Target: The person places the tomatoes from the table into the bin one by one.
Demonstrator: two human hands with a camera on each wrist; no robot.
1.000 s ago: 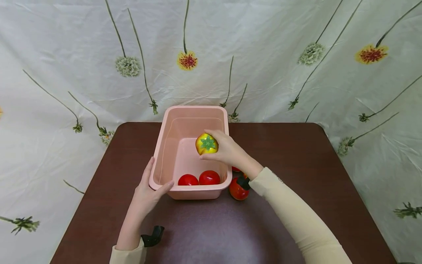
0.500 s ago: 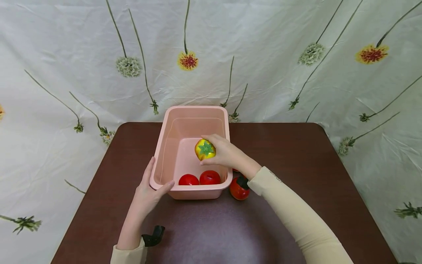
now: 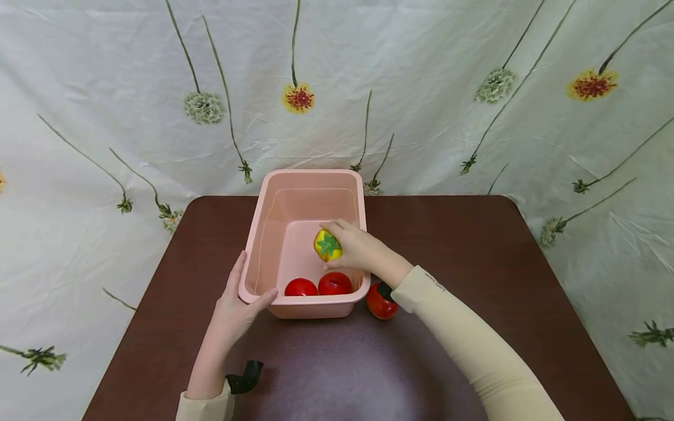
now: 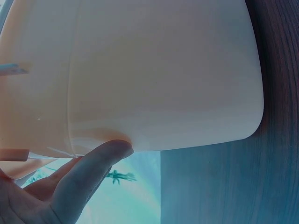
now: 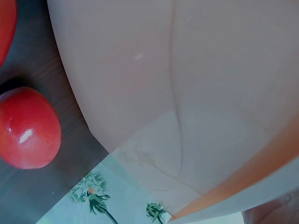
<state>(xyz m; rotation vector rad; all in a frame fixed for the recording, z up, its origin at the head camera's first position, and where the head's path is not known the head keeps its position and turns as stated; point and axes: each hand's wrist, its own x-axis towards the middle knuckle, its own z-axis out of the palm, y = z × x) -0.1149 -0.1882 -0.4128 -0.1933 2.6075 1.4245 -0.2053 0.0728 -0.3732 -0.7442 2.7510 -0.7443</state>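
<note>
In the head view my right hand (image 3: 363, 248) pinches a round yellow fruit with reddish edges (image 3: 328, 245) between thumb and fingers. Its green star-shaped leaf cap faces the camera. Hand and fruit are inside the outline of a deep pink plastic bin (image 3: 274, 234), above its floor. My left hand (image 3: 234, 310) rests at the bin's near left corner, fingers straight along the left side and thumb at the front rim. Two glossy red fruits (image 3: 301, 287) lie in the near end of the bin, partly hidden by the front rim.
A red fruit (image 3: 380, 302) sits on the dark brown table (image 3: 447, 245) beside the bin's near right corner, partly behind my right wrist. The right wrist view shows part of another red fruit (image 5: 4, 28) there. A flower-printed white cloth (image 3: 421, 134) hangs behind the table.
My right hand has moved down and toward the near end of the bin with the yellow fruit, which has tilted slightly. My left hand and the bin have stayed in place.
</note>
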